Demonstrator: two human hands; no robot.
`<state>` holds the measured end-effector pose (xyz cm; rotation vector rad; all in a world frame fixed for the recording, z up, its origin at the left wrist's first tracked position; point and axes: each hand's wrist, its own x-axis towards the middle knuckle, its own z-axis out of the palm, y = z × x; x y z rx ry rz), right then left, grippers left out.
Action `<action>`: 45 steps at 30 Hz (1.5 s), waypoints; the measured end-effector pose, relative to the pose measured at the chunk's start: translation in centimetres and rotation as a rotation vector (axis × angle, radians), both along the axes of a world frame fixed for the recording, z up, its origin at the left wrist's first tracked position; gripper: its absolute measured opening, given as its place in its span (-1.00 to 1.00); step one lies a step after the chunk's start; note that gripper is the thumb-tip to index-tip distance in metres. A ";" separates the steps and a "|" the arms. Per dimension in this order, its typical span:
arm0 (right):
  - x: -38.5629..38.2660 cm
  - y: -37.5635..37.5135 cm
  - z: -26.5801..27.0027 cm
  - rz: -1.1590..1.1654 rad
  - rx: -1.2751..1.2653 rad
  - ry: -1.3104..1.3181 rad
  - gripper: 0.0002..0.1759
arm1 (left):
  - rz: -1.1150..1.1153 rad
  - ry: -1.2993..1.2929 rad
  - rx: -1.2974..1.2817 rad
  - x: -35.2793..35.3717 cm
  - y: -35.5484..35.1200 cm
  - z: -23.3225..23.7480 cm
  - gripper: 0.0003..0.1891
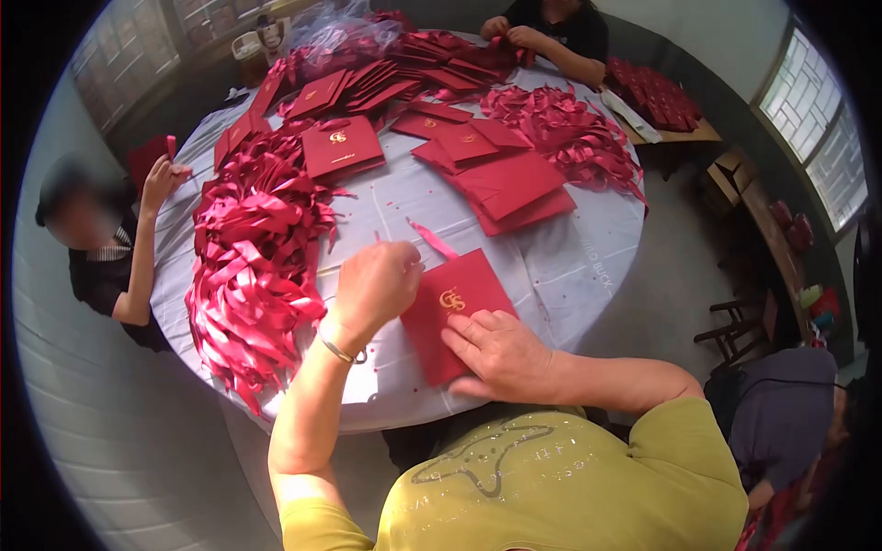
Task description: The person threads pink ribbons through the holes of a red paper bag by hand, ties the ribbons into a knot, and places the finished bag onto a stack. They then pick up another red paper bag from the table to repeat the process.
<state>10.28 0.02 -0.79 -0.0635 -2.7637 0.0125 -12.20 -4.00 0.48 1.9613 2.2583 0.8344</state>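
Observation:
A red card-like bag with gold lettering [469,285] lies on the white tablecloth [367,207] in front of me. My right hand [505,354] rests on its lower part, fingers spread and flat. At the bag's upper left is my left hand [378,283], its fingers curled together; whatever they may hold is hidden. A short pink ribbon [432,239] sticks out past the bag's top edge, close to my left fingertips. To the left lies a big heap of pink ribbons [253,266].
More red bags [505,179] and a second ribbon heap [560,133] lie farther back. Clear plastic wrap [340,37] is at the far edge. One co-worker [110,239] sits at left, another [560,37] at the back. A stool [735,326] stands at right.

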 end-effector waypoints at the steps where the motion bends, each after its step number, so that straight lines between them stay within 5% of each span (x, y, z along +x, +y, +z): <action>1: 0.1 0.4 0.8 0.103 -0.236 0.040 -0.45 | -0.011 0.027 0.031 0.5 0.1 -0.5 -0.85; 7: 0.2 11.7 3.9 -0.132 -0.137 0.475 -0.64 | -0.090 0.094 0.250 3.4 0.9 -2.8 -0.88; 13: -0.9 18.8 3.4 -0.193 -0.143 0.387 -0.53 | -0.101 0.078 0.169 4.0 1.7 -3.2 -0.88; 23: 5.5 31.6 0.1 -0.672 -0.249 0.712 -0.81 | -0.090 -0.053 0.112 3.9 1.8 -2.9 -0.78; 26: 7.9 33.0 -0.9 -0.756 -0.269 0.630 -0.84 | -0.072 -0.056 0.081 3.8 1.8 -2.8 -0.81; 37: 3.9 33.1 -1.4 -0.432 0.125 0.262 -0.86 | -0.094 -0.023 0.103 3.8 1.4 -3.0 -0.80; 41: 2.4 32.6 -1.8 -0.631 0.273 0.059 -0.77 | -0.100 -0.005 0.100 3.6 1.3 -3.3 -0.81; 45: 1.6 33.2 -0.8 -0.602 -0.249 0.353 -0.78 | -0.089 0.006 0.100 3.6 1.2 -2.9 -0.82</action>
